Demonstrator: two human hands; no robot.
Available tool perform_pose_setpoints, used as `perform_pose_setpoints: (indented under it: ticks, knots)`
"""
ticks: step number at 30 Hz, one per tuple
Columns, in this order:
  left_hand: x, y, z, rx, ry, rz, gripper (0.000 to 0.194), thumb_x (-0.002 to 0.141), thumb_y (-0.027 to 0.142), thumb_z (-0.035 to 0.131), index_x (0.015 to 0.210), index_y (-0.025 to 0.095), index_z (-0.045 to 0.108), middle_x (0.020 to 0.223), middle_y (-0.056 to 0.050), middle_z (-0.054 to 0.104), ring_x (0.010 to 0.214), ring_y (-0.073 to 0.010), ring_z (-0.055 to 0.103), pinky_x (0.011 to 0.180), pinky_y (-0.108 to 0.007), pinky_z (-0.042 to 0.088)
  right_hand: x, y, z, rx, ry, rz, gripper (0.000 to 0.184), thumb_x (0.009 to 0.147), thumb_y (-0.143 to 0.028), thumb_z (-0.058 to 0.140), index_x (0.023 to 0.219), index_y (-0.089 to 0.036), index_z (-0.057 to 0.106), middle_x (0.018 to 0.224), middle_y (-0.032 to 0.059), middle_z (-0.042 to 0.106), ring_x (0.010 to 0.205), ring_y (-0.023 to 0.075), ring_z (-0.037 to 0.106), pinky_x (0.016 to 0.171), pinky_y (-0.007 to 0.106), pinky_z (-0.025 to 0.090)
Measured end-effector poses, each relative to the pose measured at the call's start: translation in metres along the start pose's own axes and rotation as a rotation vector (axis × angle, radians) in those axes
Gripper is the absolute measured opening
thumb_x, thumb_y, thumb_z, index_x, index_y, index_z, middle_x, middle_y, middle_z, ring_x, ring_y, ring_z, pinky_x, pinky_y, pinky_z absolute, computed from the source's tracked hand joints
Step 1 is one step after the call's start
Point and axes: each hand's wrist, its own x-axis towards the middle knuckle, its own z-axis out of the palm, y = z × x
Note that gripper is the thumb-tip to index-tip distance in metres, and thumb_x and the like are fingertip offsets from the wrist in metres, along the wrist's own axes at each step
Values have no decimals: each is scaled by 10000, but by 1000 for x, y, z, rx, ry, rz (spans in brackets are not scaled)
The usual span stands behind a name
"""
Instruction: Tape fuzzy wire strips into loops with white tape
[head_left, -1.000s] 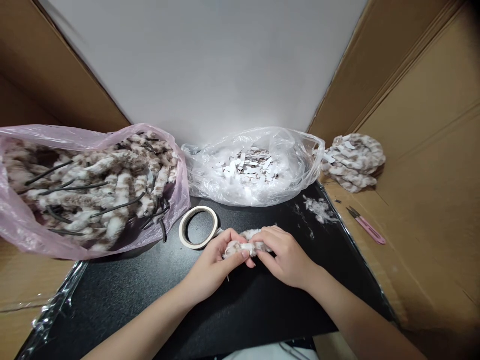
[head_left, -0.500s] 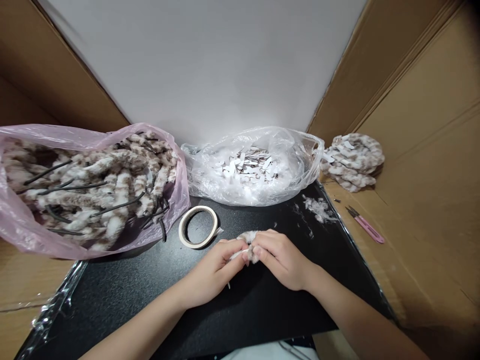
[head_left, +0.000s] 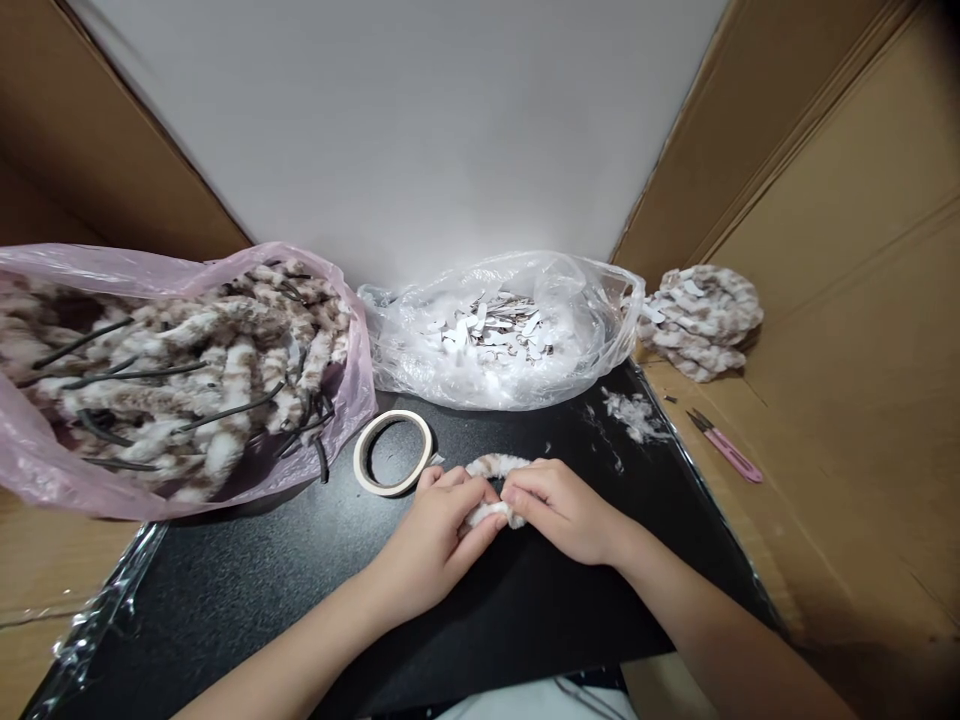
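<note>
Fluffy brown-and-white fabric loop [head_left: 496, 465]: curved between the two hands over a black tabletop [head_left: 262, 600]; fingers hide whether it closes.
Left hand [head_left: 436, 532]: thumb and fingers pinching the loop's near side.
Right hand [head_left: 571, 515]: pinching that same side, fingertips just beside the left hand's.
Round cream tape roll [head_left: 390, 490]: lying flat just beyond the left hand.
Pink plastic bag [head_left: 362, 395]: farther beyond and left, containing fluffy striped strips [head_left: 225, 370] and dark cords [head_left: 322, 462].
Clear plastic bag [head_left: 420, 377]: beyond both hands, holding small white tags [head_left: 506, 325].
Pink-handled snips [head_left: 731, 452]: well right of the right hand.
</note>
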Motion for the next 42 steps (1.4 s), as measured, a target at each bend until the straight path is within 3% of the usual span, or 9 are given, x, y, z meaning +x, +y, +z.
perform_pose_setpoints:
  ticks: [5,10,13,19,24,29,33,36,42]
  knots:
    - [2,-5,2,74,-5,65,162,896,260,506,762,202,578,761,-22,610,741,-202,478,815,-369,257,-1,2,4,2,-42,55,414,930,-359,477,566,-177,400,542,-55,377,538,93,378,545,231,281]
    - [2,-4,-1,13,1,0,182,881,347,546,796,208,628,733,-20,591,752,-208,478,827,-362,283,-1,0,3,155,-41,105,388,910,-334,493,563,-168,443,530,-55,364,524,86,336,514,233,253]
    - [2,-2,-6,-225,-18,-62,290,826,477,595,827,191,647,781,-43,602,783,-219,492,759,-319,336,0,0,0,385,-17,98,421,905,-422,495,571,-165,477,546,-38,414,541,93,366,533,238,285]
    - [1,-6,-8,-1000,-207,-189,715,795,766,337,796,139,682,633,-73,627,612,-205,549,656,-316,393,2,1,2,885,5,245,495,784,-558,616,531,-177,426,475,-69,336,440,59,225,448,237,140]
    - [0,-10,-6,-1184,-307,-267,476,711,615,652,753,141,665,480,-11,557,483,-149,501,622,-298,397,5,3,5,1126,117,306,473,743,-472,678,484,-178,413,428,-85,292,416,52,200,458,242,140]
    - [7,-4,-5,-1256,-146,-384,382,802,479,603,603,154,568,389,32,469,396,-106,421,668,-317,422,7,5,10,1209,173,335,480,739,-436,692,447,-181,410,371,-105,266,378,38,195,513,247,295]
    - [11,-3,-4,-1341,-42,-467,423,827,452,567,525,165,494,389,57,378,385,-75,320,609,-274,420,7,7,14,1201,177,391,441,773,-447,664,499,-163,466,390,-76,361,376,47,275,454,231,220]
    - [11,-5,-2,-1356,-22,-505,404,839,434,549,545,163,493,393,71,332,380,-63,237,518,-236,359,7,9,15,1174,98,421,436,808,-472,597,530,-145,525,396,-42,427,376,66,349,433,230,191]
    - [8,-8,1,-1242,-2,-492,354,823,430,575,614,152,511,415,76,338,413,-61,209,470,-215,227,5,15,13,1189,-94,468,520,870,-502,389,638,-107,636,436,11,522,438,108,448,491,234,302]
